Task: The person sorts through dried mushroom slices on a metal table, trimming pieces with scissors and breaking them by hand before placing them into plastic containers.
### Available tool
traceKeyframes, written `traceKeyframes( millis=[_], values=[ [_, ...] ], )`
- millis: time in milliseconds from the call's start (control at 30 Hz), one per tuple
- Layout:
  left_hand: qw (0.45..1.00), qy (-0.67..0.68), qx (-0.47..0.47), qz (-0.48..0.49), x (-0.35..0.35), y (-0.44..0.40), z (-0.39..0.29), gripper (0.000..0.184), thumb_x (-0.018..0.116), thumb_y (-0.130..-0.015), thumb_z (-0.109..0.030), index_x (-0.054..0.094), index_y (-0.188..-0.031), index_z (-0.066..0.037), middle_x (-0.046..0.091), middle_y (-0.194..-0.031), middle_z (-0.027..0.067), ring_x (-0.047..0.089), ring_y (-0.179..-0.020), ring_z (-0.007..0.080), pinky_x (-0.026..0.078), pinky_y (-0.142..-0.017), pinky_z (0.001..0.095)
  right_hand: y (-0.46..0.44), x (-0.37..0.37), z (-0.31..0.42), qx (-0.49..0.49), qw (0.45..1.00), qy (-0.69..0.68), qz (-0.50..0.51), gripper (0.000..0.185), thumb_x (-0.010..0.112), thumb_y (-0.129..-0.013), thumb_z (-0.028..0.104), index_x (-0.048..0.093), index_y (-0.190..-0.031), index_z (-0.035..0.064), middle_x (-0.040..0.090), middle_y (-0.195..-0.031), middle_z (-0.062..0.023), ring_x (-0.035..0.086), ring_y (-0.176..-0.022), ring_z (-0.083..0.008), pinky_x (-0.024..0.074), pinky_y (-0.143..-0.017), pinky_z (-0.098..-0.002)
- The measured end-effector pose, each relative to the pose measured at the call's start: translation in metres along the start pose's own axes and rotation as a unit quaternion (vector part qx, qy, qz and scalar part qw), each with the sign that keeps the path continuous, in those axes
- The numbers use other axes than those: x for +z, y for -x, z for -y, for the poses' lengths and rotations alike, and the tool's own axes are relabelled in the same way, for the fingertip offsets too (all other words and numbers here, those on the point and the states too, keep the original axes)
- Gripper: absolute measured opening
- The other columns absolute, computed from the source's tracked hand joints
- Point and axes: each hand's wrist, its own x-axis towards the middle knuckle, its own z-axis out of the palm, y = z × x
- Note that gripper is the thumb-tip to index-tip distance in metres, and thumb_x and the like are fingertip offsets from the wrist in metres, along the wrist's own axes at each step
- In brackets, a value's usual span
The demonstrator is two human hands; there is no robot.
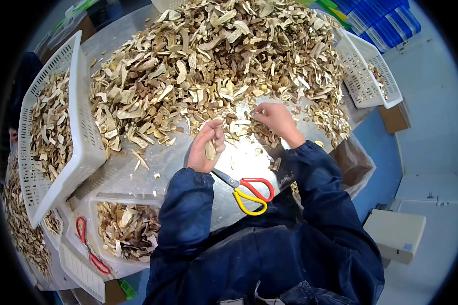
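A large heap of dried, sliced pieces that look like mushroom point(203, 56) covers the back of the metal table point(163, 162). My left hand point(207, 146) is curled, palm up, around a pale slice point(210, 150) at the heap's front edge. To its right, my right hand point(276, 120) reaches over loose slices with thumb and forefinger pinched together; what they hold, if anything, is too small to name. Scissors with one red and one yellow handle point(250, 195) lie on the table below my hands, near my body.
A white perforated basket of slices point(79, 137) stands tilted at left, another point(364, 76) at back right. Front left are a clear tray of slices point(127, 229) and red-handled scissors point(90, 249). A plastic-lined container point(359, 162) stands beside my right arm.
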Motion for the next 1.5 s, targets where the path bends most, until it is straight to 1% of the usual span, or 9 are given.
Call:
traceKeyframes(
  millis=[200, 333, 567, 700, 933, 1167, 1300, 1433, 1500],
  values=[
    [1.000, -0.004, 0.003, 0.007, -0.001, 0.003, -0.002, 0.030, 0.053, -0.089, -0.013, 0.049, -0.118, -0.003, 0.048, -0.084, 0.0008, 0.042, -0.069, 0.0097, 0.036, -0.058, 0.0216, -0.007, 0.013, -0.026, 0.054, 0.980, -0.190, -0.005, 0.019, 0.062, -0.082, 0.022, 0.065, -0.078, 0.0035, 0.059, -0.063, -0.0038, 0.054, -0.055, -0.0125, 0.0426, -0.050, -0.0295],
    [1.000, -0.012, 0.001, -0.005, 0.001, 0.001, -0.002, 0.030, 0.053, -0.090, -0.015, 0.047, -0.118, -0.006, 0.042, -0.082, -0.0005, 0.039, -0.068, 0.0083, 0.036, -0.056, 0.0195, 0.018, -0.020, -0.047, 0.037, 0.680, -0.726, 0.090, 0.012, 0.057, -0.088, 0.015, 0.059, -0.085, 0.0040, 0.052, -0.060, 0.0021, 0.040, -0.045, -0.0044, 0.0260, -0.038, -0.0185],
    [0.999, 0.037, 0.008, 0.007, -0.003, 0.001, -0.001, 0.029, 0.051, -0.090, -0.010, 0.049, -0.118, -0.004, 0.047, -0.085, 0.0012, 0.041, -0.070, 0.0099, 0.037, -0.059, 0.0218, 0.043, -0.012, -0.034, 0.229, 0.901, -0.362, 0.062, 0.021, 0.062, -0.084, 0.022, 0.061, -0.077, 0.0030, 0.057, -0.059, -0.0026, 0.050, -0.050, -0.0121, 0.0369, -0.042, -0.0245],
    [0.999, 0.033, 0.013, 0.002, -0.003, 0.001, -0.002, 0.028, 0.051, -0.090, -0.010, 0.049, -0.118, -0.005, 0.047, -0.085, 0.0011, 0.041, -0.070, 0.0101, 0.037, -0.059, 0.0219, 0.055, 0.013, -0.006, -0.001, 0.995, 0.102, -0.022, 0.021, 0.066, -0.077, 0.021, 0.067, -0.085, 0.0017, 0.063, -0.066, -0.0070, 0.058, -0.058, -0.0153, 0.0455, -0.057, -0.0287],
    [0.999, 0.031, 0.013, -0.003, -0.001, 0.001, -0.002, 0.028, 0.052, -0.090, -0.011, 0.048, -0.117, -0.005, 0.047, -0.085, 0.0010, 0.041, -0.070, 0.0102, 0.036, -0.059, 0.0220, 0.063, -0.014, -0.017, 0.186, 0.722, -0.657, 0.110, 0.020, 0.052, -0.090, 0.016, 0.063, -0.089, -0.0008, 0.048, -0.053, 0.0024, 0.040, -0.041, -0.0073, 0.0267, -0.038, -0.0230],
    [0.999, 0.035, 0.015, 0.000, -0.003, 0.002, -0.003, 0.029, 0.052, -0.090, -0.011, 0.048, -0.117, -0.005, 0.047, -0.084, 0.0010, 0.041, -0.071, 0.0104, 0.036, -0.059, 0.0223, 0.072, -0.011, -0.019, 0.180, 0.633, -0.748, 0.085, 0.021, 0.048, -0.092, 0.015, 0.060, -0.088, -0.0010, 0.045, -0.053, 0.0037, 0.035, -0.040, -0.0035, 0.0225, -0.036, -0.0198],
    [0.999, 0.037, 0.014, 0.003, -0.004, 0.001, -0.003, 0.029, 0.052, -0.090, -0.012, 0.048, -0.118, -0.005, 0.047, -0.084, 0.0011, 0.041, -0.071, 0.0105, 0.036, -0.059, 0.0224, 0.073, -0.019, -0.034, 0.143, 0.792, -0.560, 0.197, 0.019, 0.051, -0.087, 0.016, 0.057, -0.090, -0.0022, 0.043, -0.056, 0.0028, 0.037, -0.044, -0.0042, 0.0241, -0.039, -0.0181],
    [0.999, 0.039, 0.013, 0.000, -0.004, 0.001, -0.002, 0.029, 0.053, -0.090, -0.012, 0.048, -0.117, -0.005, 0.048, -0.085, 0.0013, 0.041, -0.070, 0.0107, 0.036, -0.059, 0.0226, 0.072, -0.006, -0.031, 0.010, 0.583, -0.787, 0.200, 0.020, 0.048, -0.088, 0.016, 0.057, -0.089, -0.0016, 0.043, -0.057, 0.0008, 0.034, -0.044, -0.0064, 0.0261, -0.039, -0.0194],
    [0.999, 0.041, 0.015, -0.001, -0.003, 0.001, -0.003, 0.029, 0.052, -0.090, -0.012, 0.048, -0.117, -0.005, 0.048, -0.085, 0.0013, 0.042, -0.070, 0.0108, 0.036, -0.059, 0.0228, 0.065, -0.008, -0.023, 0.051, 0.648, -0.734, 0.196, 0.020, 0.051, -0.088, 0.018, 0.057, -0.089, -0.0008, 0.044, -0.057, 0.0007, 0.036, -0.045, -0.0067, 0.0273, -0.040, -0.0202]
  ],
)
